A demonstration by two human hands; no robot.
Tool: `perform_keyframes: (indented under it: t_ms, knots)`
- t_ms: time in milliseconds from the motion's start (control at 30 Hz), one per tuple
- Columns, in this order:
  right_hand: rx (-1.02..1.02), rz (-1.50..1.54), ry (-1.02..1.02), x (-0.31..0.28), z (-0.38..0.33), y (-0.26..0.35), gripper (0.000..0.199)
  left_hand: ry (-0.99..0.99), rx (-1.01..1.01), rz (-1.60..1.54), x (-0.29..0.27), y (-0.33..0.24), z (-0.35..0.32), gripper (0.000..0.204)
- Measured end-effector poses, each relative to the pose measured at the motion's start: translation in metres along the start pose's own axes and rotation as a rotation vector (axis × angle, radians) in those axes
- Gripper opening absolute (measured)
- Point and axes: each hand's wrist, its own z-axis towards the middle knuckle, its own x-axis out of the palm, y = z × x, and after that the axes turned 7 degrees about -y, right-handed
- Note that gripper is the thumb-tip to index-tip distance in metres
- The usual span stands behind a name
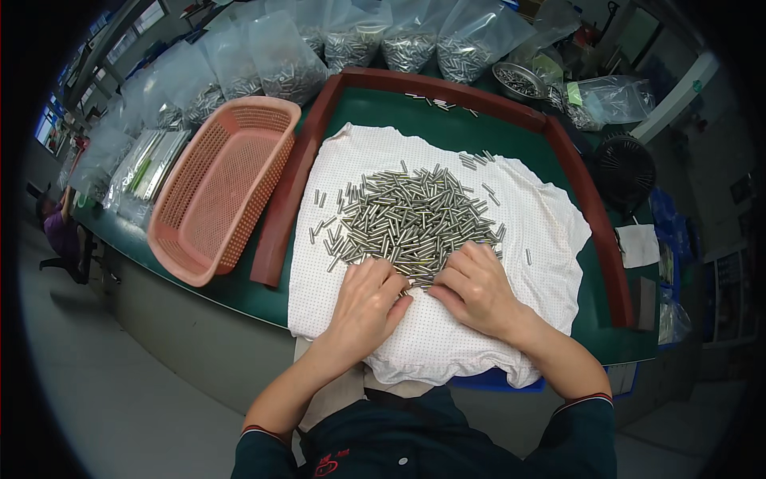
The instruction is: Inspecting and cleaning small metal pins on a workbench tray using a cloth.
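Observation:
A heap of short, shiny metal pins (415, 211) lies on a white dotted cloth (351, 152), with stray pins scattered round its edges. My left hand (369, 302) is at the heap's near edge, fingers curled and thumb against the index finger, with a few pin ends showing between them. Just to its right, my right hand (476, 289) rests on the heap's near right side. Its fingers bend down into the pins, and its thumb lies close to the index finger. The fingertips of the right hand are hidden, so what they hold cannot be made out.
Dark red wooden rails (447, 86) border the green tabletop (367, 104) on three sides. Left of them stands a pink plastic basket (222, 191). Clear bags of pins (343, 48) line the back, near a metal bowl of pins (519, 81). A black fan (626, 168) is at the right.

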Motion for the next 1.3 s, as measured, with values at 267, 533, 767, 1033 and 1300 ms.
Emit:
perform_keyframes:
  t_ms: [267,533,767,1033,1300]
  knots:
    - [0.031,0.041,0.028,-0.002,0.003,0.002,0.017,-0.014,-0.015,0.043,-0.001,0.001,0.001,0.017]
    - [0.006,-0.025,-0.012,0.004,0.001,0.0,0.018,-0.071,-0.017,0.04,0.012,0.002,0.003,0.014]
    - [0.034,-0.022,-0.05,0.001,0.001,-0.008,0.014,-0.081,0.02,0.049,0.002,-0.003,0.006,0.012]
    - [-0.07,0.05,-0.055,0.001,0.0,0.006,0.02,-0.066,-0.044,-0.232,0.0,-0.014,0.004,0.01]
    - [-0.081,0.142,-0.099,-0.002,0.001,0.005,0.022,0.075,-0.319,-0.836,-0.003,-0.005,0.007,0.011]
